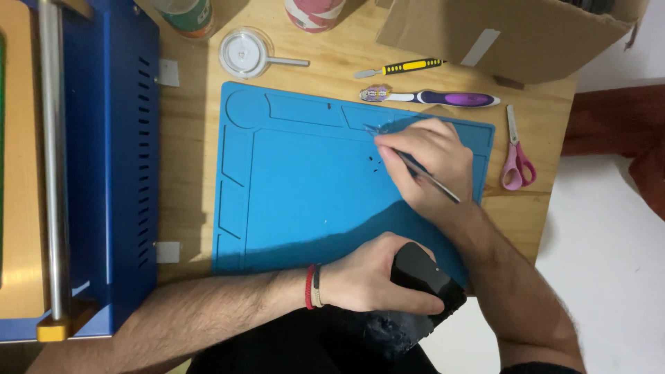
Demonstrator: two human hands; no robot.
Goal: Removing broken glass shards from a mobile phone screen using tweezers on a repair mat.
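The left hand (370, 277), forearm crossing from the lower left with red and tan bands at the wrist, was closed around a black phone (424, 277) held at the near edge of the blue mat (291, 194). The phone appeared glossy and dark, tilted, its lower end over the person's lap. The right hand (429, 156) reached over the mat's upper right area, fingers pinched shut in a pen-like grip on slim metal tweezers (433, 181), tips pointing toward tiny dark specks (374, 163) on the mat. A toothbrush (429, 97), a yellow-handled tool (402, 68) and pink scissors (517, 156) lay on the wooden surface (194, 138).
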